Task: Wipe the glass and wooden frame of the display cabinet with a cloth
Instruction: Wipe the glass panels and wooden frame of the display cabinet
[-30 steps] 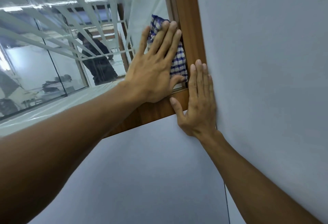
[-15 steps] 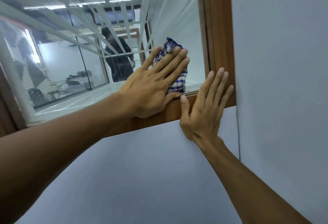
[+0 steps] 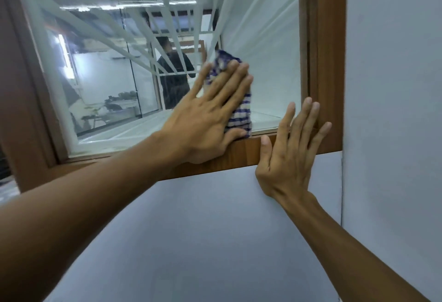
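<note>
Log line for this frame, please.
left hand: flat, pressing cloth on glass | right hand: flat on wooden frame, lower right corner | stage: glass

Bare forearms (image 3: 100, 206) lead to a bare left hand (image 3: 208, 120), somewhat blurred, and right hand (image 3: 284, 158), nails apparently short.

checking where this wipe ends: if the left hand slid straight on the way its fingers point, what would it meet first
The left hand, flat on the checked cloth, points up and right across the glass. Only bare glass lies ahead, then probably the frame's right wooden upright, high up.
</note>
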